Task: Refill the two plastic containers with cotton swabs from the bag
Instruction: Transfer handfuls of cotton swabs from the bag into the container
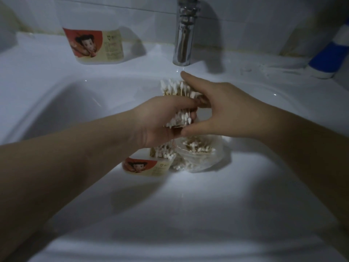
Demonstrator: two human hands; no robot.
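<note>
Holding a fat bundle of cotton swabs over the sink, the left hand has its grip wrapped round the middle of the sticks. The right hand has an open grip. Its fingers are spread and rest against the side of the bundle, and I think this keeps the sticks neat and stops them falling out.

Just under the hands stands a plastic container with a red picture label and some swabs already in it. The clear bag touches its right side and has more swabs inside. I think they sit that close so each handful only has a short way to go. The second container waits far back on the left ledge and looks empty.

The sink is white and shiny, with a silver tap above. White wall tiles are behind it. A blue and white bottle stands at the right. The room is dim.
</note>
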